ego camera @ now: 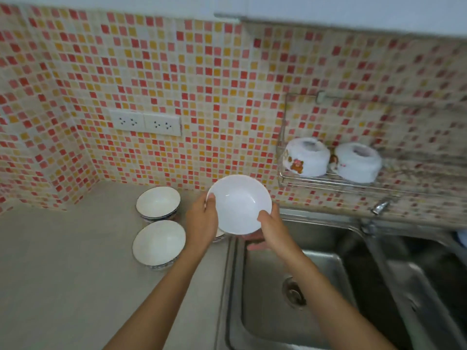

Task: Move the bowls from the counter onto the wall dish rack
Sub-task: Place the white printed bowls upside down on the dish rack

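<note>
Gripping white bowl [240,204], fingers [211,198] of both hands on opposite rims

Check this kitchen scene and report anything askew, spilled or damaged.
Nothing stands out. Both hands, left and right, hold a white bowl upright; two bowls sit upright on the counter, and two rest upside down on the wall rack. No spills or cracks visible.

The wall dish rack [353,181] at three o'clock is smeared, its right end lost in blur. A patterned bowl [219,236] on the worktop [63,274] is nearly all hidden behind the left hand [202,218] and white bowl [240,204]. The right hand's [271,227] fingers [257,246] vanish beneath that bowl. At four o'clock, the sink [290,261] runs past the bottom edge.
</note>
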A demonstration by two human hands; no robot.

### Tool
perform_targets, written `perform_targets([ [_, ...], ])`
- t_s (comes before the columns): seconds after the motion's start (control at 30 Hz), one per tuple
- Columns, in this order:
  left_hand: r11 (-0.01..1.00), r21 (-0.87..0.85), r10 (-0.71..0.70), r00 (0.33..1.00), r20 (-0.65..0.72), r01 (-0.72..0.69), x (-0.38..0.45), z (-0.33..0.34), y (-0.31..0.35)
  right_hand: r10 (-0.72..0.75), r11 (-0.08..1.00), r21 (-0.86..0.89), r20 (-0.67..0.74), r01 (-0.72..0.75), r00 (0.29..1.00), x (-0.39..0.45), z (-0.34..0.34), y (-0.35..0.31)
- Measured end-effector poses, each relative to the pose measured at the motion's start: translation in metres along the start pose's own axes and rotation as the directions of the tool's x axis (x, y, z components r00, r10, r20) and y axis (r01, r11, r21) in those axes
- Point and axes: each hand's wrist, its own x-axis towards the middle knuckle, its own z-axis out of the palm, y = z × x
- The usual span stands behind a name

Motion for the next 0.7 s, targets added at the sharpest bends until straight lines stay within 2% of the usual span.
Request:
perform_targets([
  [0.07, 0.999, -0.018, 0.049, 0.996, 0.074, -0.048, -0.003, 0.036, 0.022, 0.010, 0.996, 0.090, -0.035, -0.007, 0.999, -0.007, -0.042, -0.007],
  [0.2, 0.989, -0.037, 0.149, 0.973, 0.176, -0.145, -0.014, 0.097, 0.063, -0.012, 0.987, 0.156, -0.119, 0.031, 0.993, -0.022, -0.113, -0.011],
  [0.33, 0.969, -0.051, 0.244, 0.921, 0.304, -0.240, -0.021, 0.151, 0.093, -0.054, 0.968, 0.230, -0.185, 0.096, 0.981, -0.035, -0.173, -0.013],
  [0.43, 0.945, -0.133, 0.328, 0.886, 0.328, -0.300, -0.022, 0.180, 0.111, -0.080, 0.927, 0.346, -0.189, 0.143, 0.979, -0.041, -0.208, -0.015],
  [0.5, 0.924, -0.113, 0.383, 0.871, 0.308, -0.366, -0.022, 0.196, 0.118, -0.087, 0.893, 0.417, -0.206, 0.168, 0.975, -0.042, -0.228, -0.018],
  [0.57, 0.901, -0.016, 0.420, 0.860, 0.290, -0.434, -0.016, 0.210, 0.113, -0.094, 0.864, 0.463, -0.236, 0.197, 0.967, -0.040, -0.247, -0.020],
  [0.63, 0.852, 0.172, 0.427, 0.846, 0.318, -0.495, -0.007, 0.221, 0.101, -0.114, 0.846, 0.481, -0.254, 0.228, 0.960, -0.037, -0.264, -0.023],
  [0.67, 0.775, 0.332, 0.419, 0.830, 0.369, -0.538, -0.003, 0.226, 0.093, -0.132, 0.843, 0.478, -0.261, 0.247, 0.956, -0.035, -0.272, -0.025],
  [0.7, 0.652, 0.485, 0.399, 0.808, 0.434, -0.583, -0.001, 0.229, 0.086, -0.148, 0.844, 0.467, -0.271, 0.264, 0.951, -0.032, -0.279, -0.026],
])
